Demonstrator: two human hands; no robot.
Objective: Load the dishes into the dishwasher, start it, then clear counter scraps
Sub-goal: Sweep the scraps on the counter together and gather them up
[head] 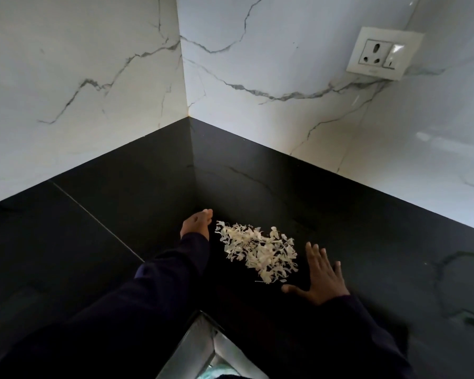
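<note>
A loose heap of pale, papery scraps (257, 253) lies on the glossy black counter (353, 228), in the corner where two marble walls meet. My left hand (196, 224) stands on its edge just left of the heap, fingers straight and together, holding nothing. My right hand (322, 274) lies flat on the counter just right of the heap, fingers spread, thumb pointing left below the scraps. Both arms wear dark sleeves. No dishes or dishwasher are in view.
White marble-look wall tiles rise behind the counter on both sides. A white socket and switch plate (383, 53) sits on the right wall. The counter's inner front corner (203, 314) lies between my arms, with the floor below it.
</note>
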